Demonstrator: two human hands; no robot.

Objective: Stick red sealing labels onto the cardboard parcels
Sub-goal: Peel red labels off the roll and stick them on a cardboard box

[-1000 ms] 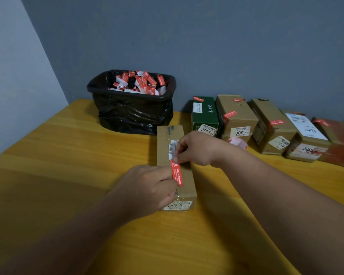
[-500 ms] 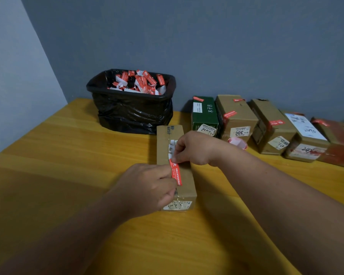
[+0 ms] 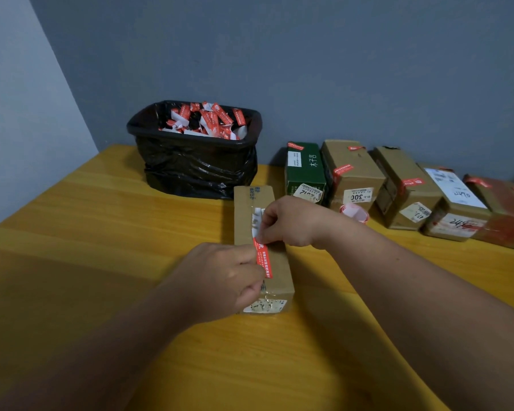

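Head cam: my right hand [image 3: 291,222] & left hand [image 3: 220,280] pinch the red sealing label strip [image 3: 263,258], now lower, nearly flat on the long brown cardboard parcel [image 3: 279,262], so sticking's abt done.

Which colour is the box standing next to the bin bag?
Dark green, with white print; head view.

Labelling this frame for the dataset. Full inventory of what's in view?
cardboard parcel: 1, brown, table centre, under both hands
red sealing label: 1, red with white backing, on that parcel's top
bin: 1, black-bagged, back of table, full of red and white label scraps
sealed parcels: 5, one green, four brown, row along back right
label roll: 1, red and white, before the row
table: 1, yellow wood
left hand: pinches the label's near part
right hand: pinches the label's far end
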